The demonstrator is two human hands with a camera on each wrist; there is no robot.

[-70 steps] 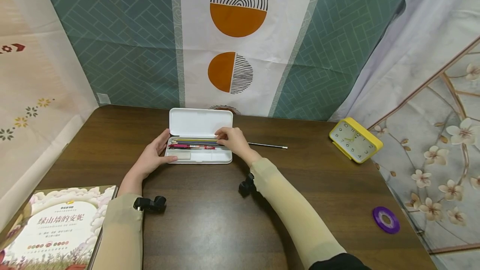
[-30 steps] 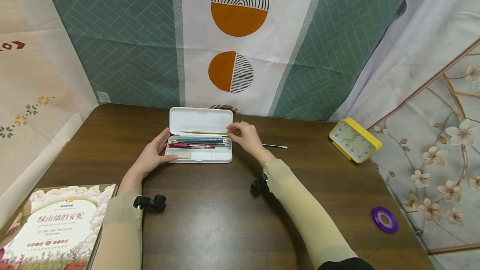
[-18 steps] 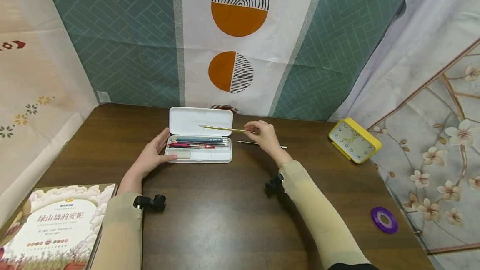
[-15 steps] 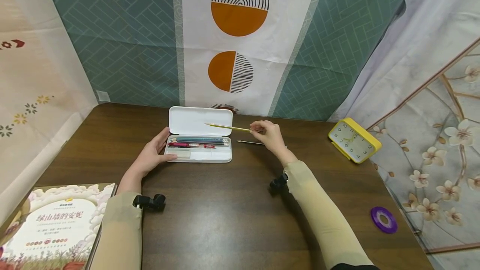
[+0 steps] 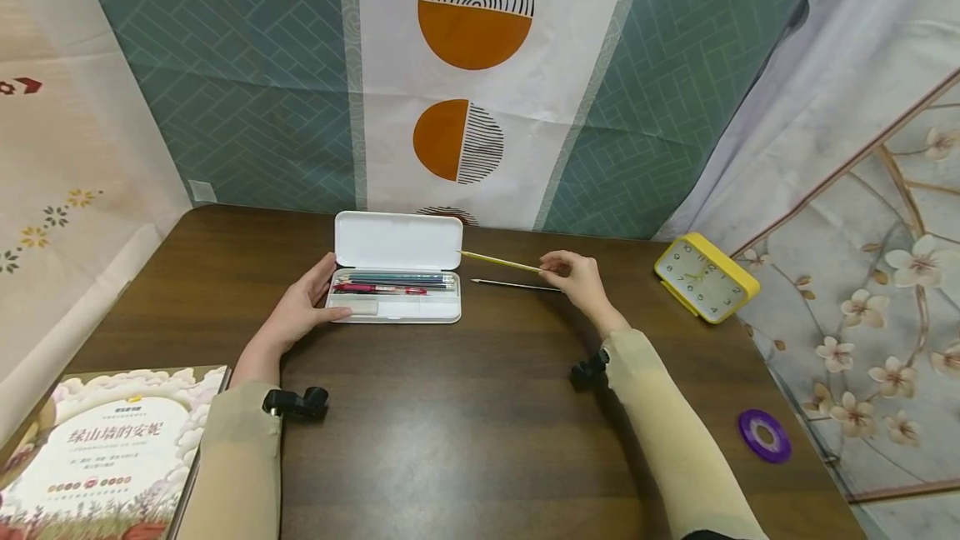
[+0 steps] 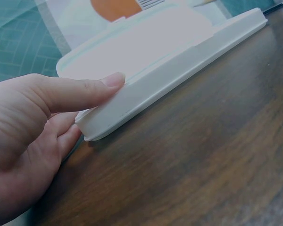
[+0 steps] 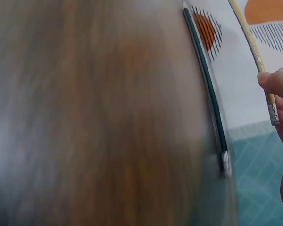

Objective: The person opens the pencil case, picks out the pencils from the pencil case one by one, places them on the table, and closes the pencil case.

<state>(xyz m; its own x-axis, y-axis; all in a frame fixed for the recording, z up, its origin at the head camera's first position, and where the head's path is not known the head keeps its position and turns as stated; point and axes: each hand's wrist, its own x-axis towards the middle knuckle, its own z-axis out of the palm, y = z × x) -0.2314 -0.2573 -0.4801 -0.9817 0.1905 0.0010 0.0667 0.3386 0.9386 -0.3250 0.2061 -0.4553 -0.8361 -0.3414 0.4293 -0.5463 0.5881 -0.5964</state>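
Note:
A white pencil case (image 5: 397,310) lies with its lid raised near the table's back edge. My left hand (image 5: 296,312) holds its left end, the thumb over the front rim and the fingers along the side; the left wrist view shows this grip on the case (image 6: 146,94) closely. Inside the case are several dark pencils (image 5: 405,279), a red pen (image 5: 375,288) and a whitish eraser (image 5: 360,307). To the right, my right hand (image 5: 581,280) pinches a yellow pencil (image 5: 498,261) near its eraser end, tip pointing left. A dark pencil (image 7: 205,80) lies on the table beneath it.
A yellow clock (image 5: 705,277) stands at the back right of the brown table (image 5: 420,440). A purple ring-shaped roll (image 5: 765,436) lies near the right edge. At the front left is a book (image 5: 112,448), partly behind the left sleeve.
The right hand has lifted the yellow pencil out of the case and carried it right, beyond the case and over the dark pencil. The left hand has stayed on the case.

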